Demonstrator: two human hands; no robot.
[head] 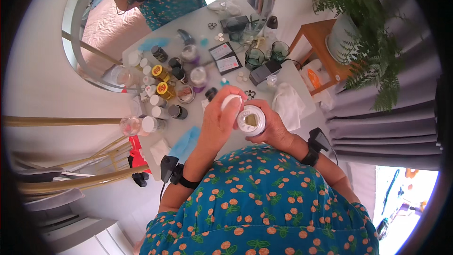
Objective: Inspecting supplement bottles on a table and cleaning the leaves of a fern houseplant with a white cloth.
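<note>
My left hand [216,123] holds a white screw cap [230,102] between thumb and fingers. Just to its right, my right hand [275,124] is wrapped around a white bottle [261,120] whose mouth faces up at me. A torn foil or paper seal appears to ring the opening, and something yellowish-brown shows inside. Cap and bottle are close together above the near part of the white table [226,146]. Behind my left fingers stands a small black-capped bottle [211,94], partly hidden. A white cloth [288,104] lies right of my right hand.
Jars and bottles crowd the left, including a yellow-capped jar [165,90] and a white-capped bottle [153,124]. Green-tinted glasses [254,57] and a black box [265,72] stand farther back. A round mirror [116,17] rises behind; a potted fern [345,39] is right.
</note>
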